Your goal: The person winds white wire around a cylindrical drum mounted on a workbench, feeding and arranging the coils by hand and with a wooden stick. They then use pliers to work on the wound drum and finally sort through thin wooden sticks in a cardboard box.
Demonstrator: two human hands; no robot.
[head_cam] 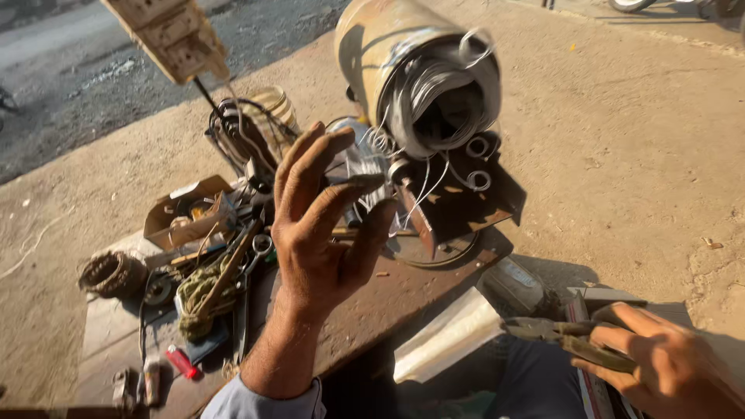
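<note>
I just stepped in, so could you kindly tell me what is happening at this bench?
A person sits at a cluttered wooden board outdoors. The left hand is raised, fingers spread, before a motor stator with grey wire coils hanging from its open end. The right hand grips pliers low at the side. Cord, scissors and a small red item lie nearby.

- The left hand (322, 221) is raised with fingers spread, just in front of a motor stator (419, 77) packed with wire windings.
- The right hand (667, 365) grips pliers (563, 337).
- A red lighter (182, 362) lies on the wooden board (388, 299).
</note>
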